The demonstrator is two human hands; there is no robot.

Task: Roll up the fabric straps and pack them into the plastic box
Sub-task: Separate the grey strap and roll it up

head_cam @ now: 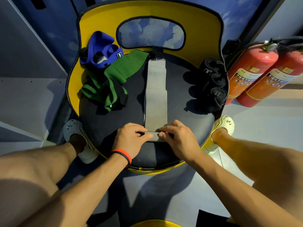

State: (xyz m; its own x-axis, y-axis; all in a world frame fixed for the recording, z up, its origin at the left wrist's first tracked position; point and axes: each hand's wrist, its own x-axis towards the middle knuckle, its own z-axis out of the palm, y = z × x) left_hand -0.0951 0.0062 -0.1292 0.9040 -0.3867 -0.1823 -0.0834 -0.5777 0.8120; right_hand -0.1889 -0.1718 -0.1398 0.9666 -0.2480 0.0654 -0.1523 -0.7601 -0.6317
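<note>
Far left on the dark chair seat [180, 112] lie a blue strap [101, 49] and a green strap [121, 69]. The grey strap [155, 95] stretches flat mid-seat, with the left hand [131, 140] and right hand [178, 138] pinching its folded near end. Rolled black straps [213, 82] sit to the right, and two red fire extinguishers [252, 69] stand beyond on the pale floor [262, 115].

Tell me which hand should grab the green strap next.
Left, probably. The green strap lies left of the grey strap, nearer the left hand; the right hand would have to cross the grey one. Both now pinch its rolled end.
</note>
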